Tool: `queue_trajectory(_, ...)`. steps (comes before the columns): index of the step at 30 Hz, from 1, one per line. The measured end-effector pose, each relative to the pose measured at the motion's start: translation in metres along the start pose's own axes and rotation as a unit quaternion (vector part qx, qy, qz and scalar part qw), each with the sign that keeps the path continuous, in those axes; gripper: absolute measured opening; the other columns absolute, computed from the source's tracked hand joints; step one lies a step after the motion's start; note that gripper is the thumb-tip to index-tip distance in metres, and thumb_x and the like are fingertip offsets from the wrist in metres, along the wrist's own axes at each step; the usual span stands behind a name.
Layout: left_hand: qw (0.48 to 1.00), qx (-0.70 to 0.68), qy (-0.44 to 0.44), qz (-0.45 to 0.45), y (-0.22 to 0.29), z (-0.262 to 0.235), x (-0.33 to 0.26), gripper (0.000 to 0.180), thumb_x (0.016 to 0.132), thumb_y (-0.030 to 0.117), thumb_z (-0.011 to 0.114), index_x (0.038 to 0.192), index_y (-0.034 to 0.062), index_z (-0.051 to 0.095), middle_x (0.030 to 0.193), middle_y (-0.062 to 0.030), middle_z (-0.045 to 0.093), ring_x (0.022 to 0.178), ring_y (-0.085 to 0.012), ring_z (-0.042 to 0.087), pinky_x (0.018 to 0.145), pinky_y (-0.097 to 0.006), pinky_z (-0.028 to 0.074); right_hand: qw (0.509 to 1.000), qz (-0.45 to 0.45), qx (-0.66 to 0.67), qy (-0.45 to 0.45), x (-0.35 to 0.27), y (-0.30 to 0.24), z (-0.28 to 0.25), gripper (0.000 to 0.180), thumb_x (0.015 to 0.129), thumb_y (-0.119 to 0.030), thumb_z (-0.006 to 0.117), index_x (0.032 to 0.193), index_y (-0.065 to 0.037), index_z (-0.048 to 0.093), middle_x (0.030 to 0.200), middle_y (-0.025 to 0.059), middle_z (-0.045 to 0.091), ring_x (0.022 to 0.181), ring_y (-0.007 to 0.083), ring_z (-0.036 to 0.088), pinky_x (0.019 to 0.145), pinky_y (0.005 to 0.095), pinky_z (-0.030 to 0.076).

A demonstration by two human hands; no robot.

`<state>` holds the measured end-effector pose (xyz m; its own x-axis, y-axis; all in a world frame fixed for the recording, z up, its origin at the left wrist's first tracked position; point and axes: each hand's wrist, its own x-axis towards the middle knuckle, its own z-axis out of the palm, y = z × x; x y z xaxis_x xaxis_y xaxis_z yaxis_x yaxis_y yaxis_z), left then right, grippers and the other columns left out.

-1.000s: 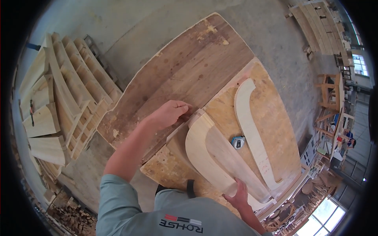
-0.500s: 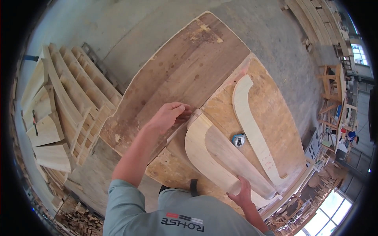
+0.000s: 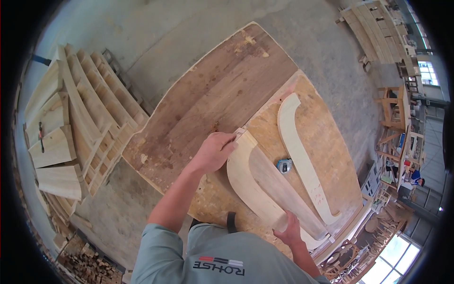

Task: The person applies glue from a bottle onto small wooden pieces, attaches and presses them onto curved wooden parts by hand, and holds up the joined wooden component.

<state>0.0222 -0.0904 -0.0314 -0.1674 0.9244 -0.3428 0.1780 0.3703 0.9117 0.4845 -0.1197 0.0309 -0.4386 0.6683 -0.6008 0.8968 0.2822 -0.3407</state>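
Note:
A thick, pale curved wooden piece [image 3: 249, 184] lies on the worktable in front of me, with a browner wooden surface [image 3: 279, 187] along its inner curve. My left hand [image 3: 216, 150] is closed at the piece's far end, fingers bent against its end and side; some fingertips are hidden. Near the other end, my right hand [image 3: 289, 230] grips the near edge, fingers over the top and thumb lower down. To the right lies a flat, S-shaped wooden template [image 3: 300, 151] with faint red marks. Between the two sits a blue and grey tape measure [image 3: 283, 165].
The worktable joins a stained brown board [image 3: 208, 90] to a yellowish plywood sheet [image 3: 326, 128]. Slatted curved wooden frames [image 3: 94, 99] stand at the left. Wooden chair frames [image 3: 392, 106] and stacked planks [image 3: 371, 33] are at the right. Scrap blocks [image 3: 92, 255] lie lower left.
My left hand has shifted slightly right and toward me, from above the piece's far end to closing against its side. My right hand keeps its hold. The view has moved a little.

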Motion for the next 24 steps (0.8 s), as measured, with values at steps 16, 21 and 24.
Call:
queue_trajectory(16, 0.912, -0.347, -0.161, 0.146, 0.171, 0.079, -0.086, 0.078, 0.082, 0.010, 0.079, 0.150, -0.0026, 0.042, 0.134, -0.0097, 0.059, 0.116, -0.0154, 0.060, 0.098, -0.031, 0.050, 0.959, 0.114, 0.012, 0.260, -0.199, -0.036, 0.017, 0.092, 0.058, -0.027, 0.089, 0.136, -0.002, 0.048, 0.131, 0.0214, 0.055, 0.124, 0.0410, 0.050, 0.107, 0.0520, 0.039)
queue_trajectory(21, 0.890, -0.337, -0.266, 0.153, 0.234, 0.130, -0.142, 0.080, 0.081, 0.011, 0.081, 0.150, -0.0008, 0.043, 0.135, -0.0095, 0.057, 0.122, -0.0168, 0.057, 0.103, -0.033, 0.048, 0.921, 0.150, 0.065, 0.352, -0.263, -0.049, 0.072, 0.093, 0.064, -0.040, 0.093, 0.133, 0.002, 0.048, 0.130, 0.0244, 0.056, 0.121, 0.0432, 0.053, 0.102, 0.0520, 0.045)
queue_trajectory(24, 0.865, -0.329, -0.332, 0.185, 0.255, 0.178, -0.181, 0.079, 0.080, 0.010, 0.081, 0.149, -0.0008, 0.043, 0.135, -0.0099, 0.057, 0.122, -0.0180, 0.057, 0.104, -0.034, 0.048, 0.899, 0.161, 0.093, 0.396, -0.300, -0.032, 0.124, 0.088, 0.064, -0.033, 0.092, 0.132, 0.002, 0.048, 0.129, 0.0248, 0.056, 0.120, 0.0433, 0.054, 0.101, 0.0516, 0.046)
